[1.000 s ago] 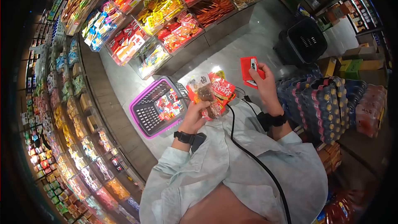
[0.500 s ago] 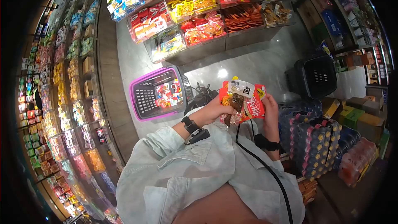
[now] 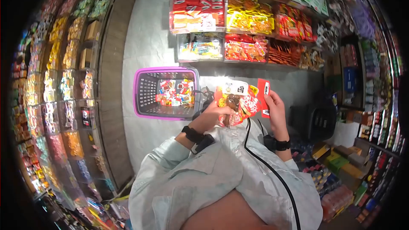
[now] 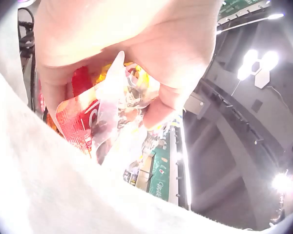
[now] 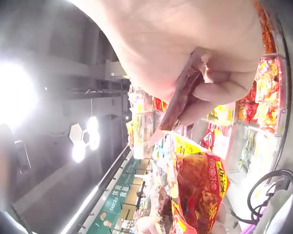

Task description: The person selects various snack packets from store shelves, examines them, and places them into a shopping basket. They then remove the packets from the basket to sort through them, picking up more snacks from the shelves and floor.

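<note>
In the head view the left hand (image 3: 209, 118) grips several snack packs in front of the shirt, its thumb over a clear pack (image 3: 232, 101) with brown contents and a white label. A red and yellow pack (image 3: 248, 104) fans out beside it. The left wrist view has the thumb and fingers closed round a red pack (image 4: 80, 117). Just right of the bunch, the right hand (image 3: 277, 113) pinches a flat red pack (image 3: 263, 98) with a white label. In the right wrist view, that pack is edge-on between fingers and palm, above a red pack (image 5: 198, 187).
A purple-rimmed basket (image 3: 137, 98) holding small packs stands on the floor at left. Snack bins (image 3: 249, 19) line the far side and shelves (image 3: 68, 81) the left. A black basket (image 3: 319, 123) and boxes (image 3: 349, 162) are at right. A black cable (image 3: 272, 168) crosses the shirt.
The right hand has come from farther right to beside the left hand's packs, still with its red pack. The head view has turned, so the bins and floor basket appear shifted.
</note>
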Demonstrator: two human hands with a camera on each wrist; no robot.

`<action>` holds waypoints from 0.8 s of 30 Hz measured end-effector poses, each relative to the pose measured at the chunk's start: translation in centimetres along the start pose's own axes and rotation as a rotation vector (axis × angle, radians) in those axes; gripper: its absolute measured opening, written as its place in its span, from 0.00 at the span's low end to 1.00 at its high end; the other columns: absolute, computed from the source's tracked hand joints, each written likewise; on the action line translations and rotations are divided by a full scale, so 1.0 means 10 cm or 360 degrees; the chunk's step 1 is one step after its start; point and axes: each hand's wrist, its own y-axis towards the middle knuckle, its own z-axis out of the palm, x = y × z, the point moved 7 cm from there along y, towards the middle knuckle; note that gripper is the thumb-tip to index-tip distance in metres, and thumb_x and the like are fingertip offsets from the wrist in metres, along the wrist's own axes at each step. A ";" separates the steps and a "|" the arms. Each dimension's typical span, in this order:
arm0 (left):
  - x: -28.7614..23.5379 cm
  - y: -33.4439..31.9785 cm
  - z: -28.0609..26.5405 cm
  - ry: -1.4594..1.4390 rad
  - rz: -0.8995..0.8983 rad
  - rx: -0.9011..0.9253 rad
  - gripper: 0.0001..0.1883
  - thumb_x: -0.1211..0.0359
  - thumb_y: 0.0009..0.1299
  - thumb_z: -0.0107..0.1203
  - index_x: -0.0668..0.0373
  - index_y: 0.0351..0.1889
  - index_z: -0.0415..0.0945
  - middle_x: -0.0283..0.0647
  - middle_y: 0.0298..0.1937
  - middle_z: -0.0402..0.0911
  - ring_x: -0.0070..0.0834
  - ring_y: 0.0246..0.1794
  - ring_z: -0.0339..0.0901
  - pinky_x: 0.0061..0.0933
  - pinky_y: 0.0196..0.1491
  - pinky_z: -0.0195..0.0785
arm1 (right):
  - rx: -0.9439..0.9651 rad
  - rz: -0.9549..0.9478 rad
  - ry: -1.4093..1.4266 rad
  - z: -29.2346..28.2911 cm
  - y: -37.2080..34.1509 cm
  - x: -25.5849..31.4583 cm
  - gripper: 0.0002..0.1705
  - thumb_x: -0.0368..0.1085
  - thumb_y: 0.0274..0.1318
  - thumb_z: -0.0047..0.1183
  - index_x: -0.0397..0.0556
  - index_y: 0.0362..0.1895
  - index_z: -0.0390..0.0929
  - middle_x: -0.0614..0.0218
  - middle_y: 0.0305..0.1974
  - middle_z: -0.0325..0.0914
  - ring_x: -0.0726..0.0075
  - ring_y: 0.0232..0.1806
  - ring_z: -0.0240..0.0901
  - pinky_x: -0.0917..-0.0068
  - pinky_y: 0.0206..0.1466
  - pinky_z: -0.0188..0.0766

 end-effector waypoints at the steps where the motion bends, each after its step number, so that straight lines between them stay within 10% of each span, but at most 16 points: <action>1: -0.16 -0.07 -0.05 -0.0071 0.0054 -0.0070 0.27 0.76 0.69 0.56 0.62 0.67 0.68 0.37 0.58 0.80 0.24 0.55 0.79 0.27 0.53 0.74 | 0.0030 0.0027 -0.0053 0.15 0.06 0.04 0.14 0.34 0.72 0.53 0.43 0.57 0.78 0.71 0.43 0.84 0.83 0.40 0.79 0.80 0.43 0.76; 10: -0.65 -0.20 -1.01 -0.0648 0.0208 -0.0371 0.28 0.80 0.67 0.54 0.63 0.68 0.66 0.40 0.60 0.79 0.29 0.60 0.78 0.33 0.63 0.72 | 0.0363 0.0239 -0.0358 0.98 0.78 0.12 0.11 0.37 0.73 0.53 0.47 0.53 0.79 0.76 0.39 0.83 0.89 0.34 0.75 0.85 0.34 0.70; 12: -0.83 -0.22 -1.16 0.0414 0.0652 -0.0483 0.27 0.78 0.66 0.53 0.63 0.66 0.68 0.40 0.59 0.80 0.29 0.60 0.78 0.33 0.62 0.72 | 0.0393 0.0332 -0.0405 1.08 0.93 0.16 0.11 0.38 0.73 0.53 0.47 0.52 0.79 0.77 0.39 0.83 0.89 0.34 0.74 0.85 0.34 0.70; 14: -0.69 -0.04 -1.36 -0.0366 0.0399 -0.0638 0.27 0.77 0.66 0.53 0.64 0.66 0.69 0.40 0.58 0.80 0.29 0.59 0.78 0.31 0.62 0.73 | 0.0444 0.0374 -0.0429 1.20 1.18 0.20 0.11 0.39 0.73 0.53 0.48 0.52 0.80 0.77 0.39 0.82 0.89 0.34 0.74 0.84 0.35 0.70; 24: -1.12 0.14 -1.01 -0.0701 0.0630 -0.1056 0.26 0.77 0.67 0.52 0.64 0.65 0.69 0.40 0.55 0.79 0.32 0.52 0.81 0.36 0.55 0.78 | 0.0647 0.0098 -0.0118 2.11 2.73 1.05 0.23 0.39 0.73 0.53 0.46 0.68 0.71 0.68 0.50 0.80 0.76 0.49 0.77 0.75 0.55 0.75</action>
